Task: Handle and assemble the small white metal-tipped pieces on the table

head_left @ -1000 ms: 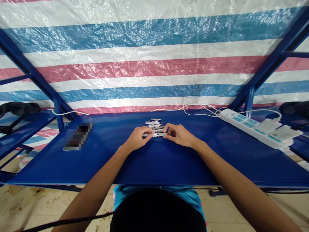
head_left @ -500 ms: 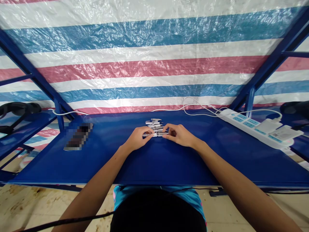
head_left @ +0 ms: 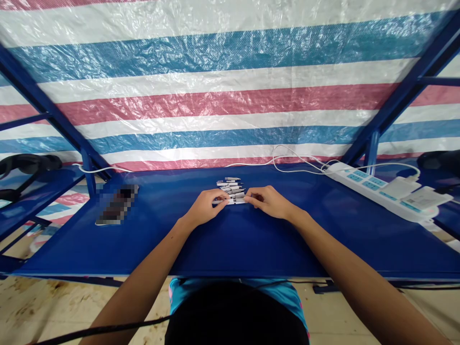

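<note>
— What do we have between our hands?

— A thin pale stick-like piece (head_left: 233, 201), lying crosswise on the blue table (head_left: 233, 239), at the near edge of the little pile of similar pieces (head_left: 230, 187). Our left hand (head_left: 205, 206) pinches its left end, our right hand (head_left: 269, 202) its right end, fingers curled shut on it.

— How do we think it handles?

— Light, we judge, and stiff, a small rod with what looks like a darker tip. It is too small for us to tell what it is made of. Smooth and narrow, so it could roll or slip; a fingertip pinch at each end, as we have now, seems the sound way to take it.

— And our arms?

— Both forearms reach forward from the near edge of the table and angle inward, meeting just in front of the pile. Wrists are low, knuckles up, and the hands rest on or just above the table; we cannot tell which.

— Anything else near the pile?

— A white power strip (head_left: 377, 190) well to its right, a blurred flat object (head_left: 115, 205) well to its left, and a striped tarpaulin (head_left: 230, 96) behind.
</note>
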{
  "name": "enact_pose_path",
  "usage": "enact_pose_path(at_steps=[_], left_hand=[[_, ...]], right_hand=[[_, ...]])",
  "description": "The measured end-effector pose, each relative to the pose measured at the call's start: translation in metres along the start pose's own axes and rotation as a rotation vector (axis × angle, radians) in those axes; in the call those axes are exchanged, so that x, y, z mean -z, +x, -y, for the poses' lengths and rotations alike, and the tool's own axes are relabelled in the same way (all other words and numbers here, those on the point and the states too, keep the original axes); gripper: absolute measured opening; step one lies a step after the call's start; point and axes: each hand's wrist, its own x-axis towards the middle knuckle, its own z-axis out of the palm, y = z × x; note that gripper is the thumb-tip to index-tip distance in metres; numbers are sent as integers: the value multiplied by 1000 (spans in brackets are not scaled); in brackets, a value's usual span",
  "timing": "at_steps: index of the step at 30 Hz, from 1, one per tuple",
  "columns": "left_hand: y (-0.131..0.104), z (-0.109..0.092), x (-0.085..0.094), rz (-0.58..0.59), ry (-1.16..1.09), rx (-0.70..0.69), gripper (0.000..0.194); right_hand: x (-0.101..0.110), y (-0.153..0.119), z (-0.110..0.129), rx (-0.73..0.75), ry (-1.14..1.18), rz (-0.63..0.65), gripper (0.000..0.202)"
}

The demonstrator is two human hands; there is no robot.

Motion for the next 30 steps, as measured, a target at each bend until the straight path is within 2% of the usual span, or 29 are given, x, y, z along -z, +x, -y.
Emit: enact_pose_path(at_steps=[10, 13, 18, 30], left_hand=[[0, -1, 1, 7, -2, -3, 21], [0, -1, 2, 7, -4, -6, 23], [0, -1, 1, 4, -2, -13, 23], [1, 0, 0, -5, -7, -29, 23]], right_hand=[[0, -1, -1, 9, 23, -10, 20], [0, 0, -2, 4, 9, -9, 22], [0, 0, -1, -2, -5, 13, 38], [0, -1, -3, 13, 15, 0, 23]])
